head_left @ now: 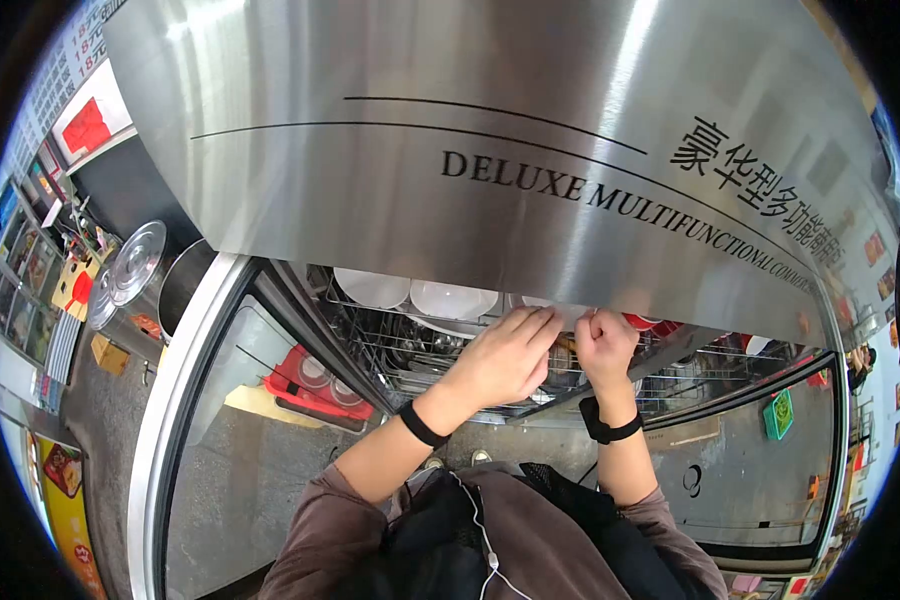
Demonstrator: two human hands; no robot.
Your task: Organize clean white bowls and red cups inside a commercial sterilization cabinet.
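Note:
Both my hands are at the upper wire rack [435, 328] of a steel cabinet [370, 200]. My left hand [505, 355] has its fingers curled together, with the tips under the panel's lower edge. Close beside it on the right, my right hand [607, 345] is closed, thumb against the bent fingers. A whitish thing [568, 313] shows between the fingertips of both hands; I cannot tell what it is. White bowls [454, 299] stand on the rack left of my hands. Something red [642, 321] lies just right of my right hand.
The glass doors, left [260, 400] and right [760, 470], stand open on either side of me. Steel pots [135, 265] are at the far left. A red tray [310, 385] shows through the left door, and a green basket [778, 415] through the right.

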